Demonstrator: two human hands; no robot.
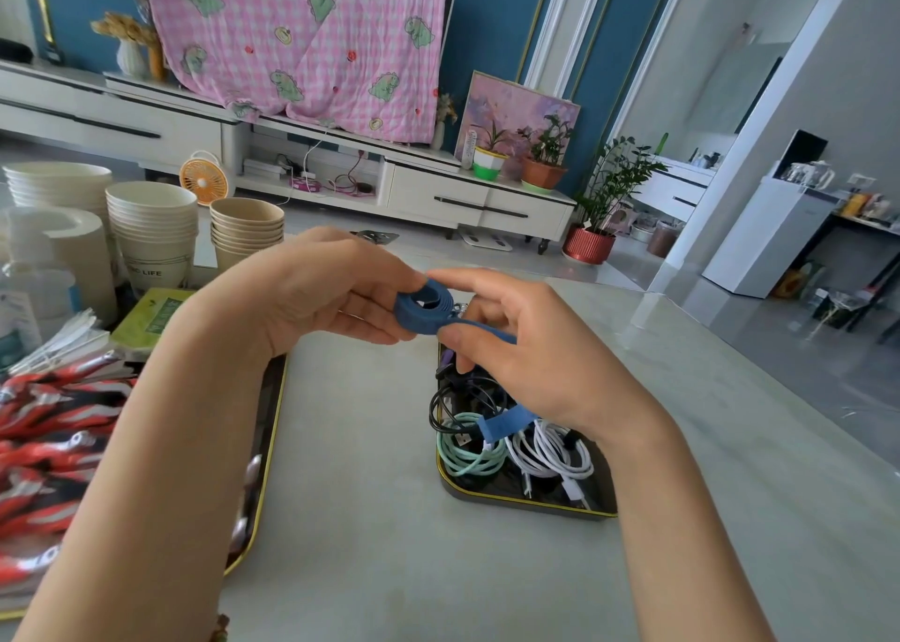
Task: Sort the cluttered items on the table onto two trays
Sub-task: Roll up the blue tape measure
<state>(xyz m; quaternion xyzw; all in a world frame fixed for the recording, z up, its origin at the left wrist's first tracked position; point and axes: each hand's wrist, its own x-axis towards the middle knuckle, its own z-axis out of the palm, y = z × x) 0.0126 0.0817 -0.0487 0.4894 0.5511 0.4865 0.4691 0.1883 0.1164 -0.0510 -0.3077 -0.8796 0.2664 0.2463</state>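
Observation:
My left hand (316, 295) and my right hand (531, 354) both grip a blue strap (422, 314), half rolled into a coil, held above the table. Its loose end (504, 423) hangs down under my right hand. Below it lies a dark tray with a gold rim (516, 504) that holds coiled cables: a mint one (467, 451), white ones (550, 451) and a black one (448, 410). A second dark tray (265, 451) at the left carries red, black and white packets (53, 441), partly hidden by my left arm.
Stacks of paper cups (151, 232) and bowls (246, 232) stand at the far left of the pale table (370, 495), beside a green packet (151, 317) and white bottles (39, 295). The table's right edge runs diagonally; beyond it is open floor.

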